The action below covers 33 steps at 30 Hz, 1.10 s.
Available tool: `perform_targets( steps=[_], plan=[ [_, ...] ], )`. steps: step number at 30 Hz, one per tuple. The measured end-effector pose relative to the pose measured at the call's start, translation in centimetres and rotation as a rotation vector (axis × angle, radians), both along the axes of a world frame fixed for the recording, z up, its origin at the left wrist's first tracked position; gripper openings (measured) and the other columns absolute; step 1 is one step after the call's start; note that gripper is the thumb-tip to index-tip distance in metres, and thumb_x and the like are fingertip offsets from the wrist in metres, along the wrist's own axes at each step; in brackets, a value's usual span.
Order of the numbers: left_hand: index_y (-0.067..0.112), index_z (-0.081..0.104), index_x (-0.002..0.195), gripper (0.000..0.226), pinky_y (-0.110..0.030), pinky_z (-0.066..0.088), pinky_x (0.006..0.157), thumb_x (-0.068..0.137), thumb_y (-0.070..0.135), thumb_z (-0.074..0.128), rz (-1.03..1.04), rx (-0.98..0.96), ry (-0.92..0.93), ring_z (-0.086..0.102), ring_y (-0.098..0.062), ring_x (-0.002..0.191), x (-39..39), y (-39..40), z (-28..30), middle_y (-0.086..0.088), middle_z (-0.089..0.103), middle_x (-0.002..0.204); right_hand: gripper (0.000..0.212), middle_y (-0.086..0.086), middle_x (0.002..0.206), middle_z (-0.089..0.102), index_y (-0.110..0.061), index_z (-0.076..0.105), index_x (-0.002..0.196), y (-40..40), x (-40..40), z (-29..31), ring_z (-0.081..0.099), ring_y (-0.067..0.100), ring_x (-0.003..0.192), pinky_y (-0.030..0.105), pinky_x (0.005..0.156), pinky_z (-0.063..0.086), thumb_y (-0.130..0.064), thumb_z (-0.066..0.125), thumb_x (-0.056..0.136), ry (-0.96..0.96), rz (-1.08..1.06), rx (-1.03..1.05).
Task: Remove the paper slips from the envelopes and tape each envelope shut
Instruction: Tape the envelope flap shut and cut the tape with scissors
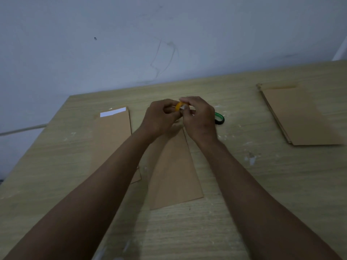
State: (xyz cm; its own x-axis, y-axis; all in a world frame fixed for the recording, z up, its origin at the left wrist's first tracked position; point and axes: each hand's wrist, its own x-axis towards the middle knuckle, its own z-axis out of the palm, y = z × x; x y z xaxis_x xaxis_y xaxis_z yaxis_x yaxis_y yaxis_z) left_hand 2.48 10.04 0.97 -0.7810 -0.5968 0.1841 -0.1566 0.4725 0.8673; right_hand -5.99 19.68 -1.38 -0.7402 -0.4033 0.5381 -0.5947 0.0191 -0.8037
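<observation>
**Head view: both hands on tape roll above middle envelope**

Head camera. Table (pixel 262 184) is light wood grain; its far edge runs against a pale wall (pixel 131 44), and its left edge slants down toward the lower left. Bare tabletop lies between the middle envelope and the right stack, and across the near foreground.

Left hand (pixel 159 119) and right hand (pixel 201 119) meet over the table's far middle. Fingers of both are curled round a small yellow tape roll (pixel 179 106); the right fingertips pinch at a whitish bit on its rim. Cannot tell whether that bit is a tape end.

Middle envelope (pixel 174 171), brown, lies flat under the hands, long axis toward the camera; its far end is hidden by the hands and wrists. Left envelope (pixel 114 132) lies just beside it, with a white slip (pixel 113 112) showing at its far end; its near part is covered by the left forearm. Stack of brown envelopes (pixel 300 117) sits well apart at the right, near the far edge.

A green-and-black object (pixel 220 118) pokes out behind the right hand, mostly hidden; kind unclear.

Lighting is dim; fine detail is soft.
</observation>
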Motion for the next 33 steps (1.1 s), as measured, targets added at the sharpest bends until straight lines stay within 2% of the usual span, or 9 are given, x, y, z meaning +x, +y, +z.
perform_targets(
  steps=[3, 6, 9, 14, 17, 20, 24, 29, 33],
  plan=[
    [0.007, 0.075, 0.101, 0.017, -0.037, 0.061, 0.076, 0.086, 0.015, 0.078, 0.047, 0.095, 0.031, 0.074, -0.028, 0.086, -0.2, 0.1, 0.1, -0.014, 0.076, 0.090, 0.039, 0.004, 0.118, 0.068, -0.011, 0.072, 0.110, 1.2, -0.2, 0.4, 0.059, 0.021, 0.112, 0.035, 0.096, 0.049, -0.013, 0.048, 0.080, -0.009, -0.081, 0.159],
    [0.008, 0.075, 0.099, 0.015, -0.027, 0.059, 0.068, 0.085, 0.014, 0.079, 0.111, 0.176, 0.045, 0.072, -0.020, 0.079, -0.3, 0.1, 0.1, -0.012, 0.075, 0.088, 0.031, 0.005, 0.124, 0.062, -0.015, 0.070, 0.114, 2.6, -1.5, 0.5, 0.048, 0.028, 0.122, 0.037, 0.100, 0.041, -0.022, 0.057, 0.087, 0.004, -0.239, 0.601],
    [0.013, 0.075, 0.091, 0.012, -0.038, 0.062, 0.075, 0.082, 0.016, 0.082, 0.191, 0.215, 0.071, 0.071, -0.020, 0.077, -0.5, -0.7, -0.1, -0.007, 0.074, 0.082, 0.033, 0.008, 0.121, 0.057, -0.017, 0.070, 0.110, 3.2, -2.0, 1.0, 0.046, 0.032, 0.119, 0.039, 0.096, 0.040, -0.041, 0.059, 0.090, -0.032, -0.256, 0.829],
    [0.015, 0.071, 0.085, 0.010, -0.040, 0.062, 0.080, 0.083, 0.010, 0.080, 0.248, 0.266, 0.078, 0.068, -0.020, 0.078, -0.6, -1.0, 0.3, -0.006, 0.071, 0.082, 0.031, 0.011, 0.127, 0.049, -0.018, 0.059, 0.114, 3.8, -1.8, 2.3, 0.048, 0.032, 0.121, 0.040, 0.101, 0.036, -0.040, 0.057, 0.091, -0.094, -0.189, 0.942],
    [0.015, 0.070, 0.084, 0.011, -0.038, 0.062, 0.080, 0.083, 0.009, 0.079, 0.251, 0.293, 0.061, 0.068, -0.022, 0.080, -0.6, -1.3, 0.4, -0.006, 0.070, 0.083, 0.020, 0.010, 0.120, 0.058, -0.019, 0.052, 0.099, 3.9, -2.0, 3.5, 0.057, 0.032, 0.113, 0.040, 0.098, 0.041, -0.034, 0.062, 0.090, -0.110, -0.174, 0.991],
    [0.015, 0.070, 0.082, 0.011, -0.039, 0.062, 0.079, 0.083, 0.009, 0.079, 0.256, 0.301, 0.052, 0.069, -0.023, 0.081, -0.7, -1.6, 0.5, -0.008, 0.070, 0.084, 0.029, 0.014, 0.121, 0.058, -0.014, 0.051, 0.099, 4.1, -1.9, 4.7, 0.059, 0.035, 0.111, 0.037, 0.089, 0.049, -0.030, 0.071, 0.085, -0.148, -0.126, 0.995],
    [0.012, 0.070, 0.087, 0.009, -0.038, 0.061, 0.075, 0.084, 0.011, 0.079, 0.275, 0.293, 0.040, 0.069, -0.021, 0.081, -0.8, -2.1, 0.8, -0.010, 0.071, 0.086, 0.033, 0.016, 0.122, 0.057, -0.010, 0.053, 0.103, 4.4, -1.6, 5.1, 0.059, 0.034, 0.110, 0.029, 0.076, 0.044, -0.033, 0.069, 0.086, -0.135, -0.035, 0.928],
    [0.015, 0.071, 0.084, 0.009, -0.043, 0.058, 0.078, 0.082, 0.014, 0.080, 0.320, 0.282, 0.023, 0.071, -0.022, 0.082, -0.5, -3.2, 1.3, -0.012, 0.072, 0.087, 0.067, 0.009, 0.146, 0.046, -0.016, 0.047, 0.143, 4.6, -1.7, 4.7, 0.051, 0.025, 0.127, 0.027, 0.094, 0.044, -0.038, 0.073, 0.085, -0.224, 0.098, 0.819],
    [0.015, 0.069, 0.083, 0.010, -0.034, 0.059, 0.070, 0.084, 0.011, 0.079, 0.319, 0.322, 0.018, 0.067, -0.021, 0.080, 0.0, -3.6, 1.7, -0.012, 0.068, 0.087, 0.068, 0.003, 0.135, 0.058, -0.018, 0.059, 0.133, 4.9, -1.5, 4.6, 0.061, 0.019, 0.112, 0.021, 0.072, 0.047, -0.044, 0.083, 0.075, -0.262, 0.129, 0.789]
  ],
)
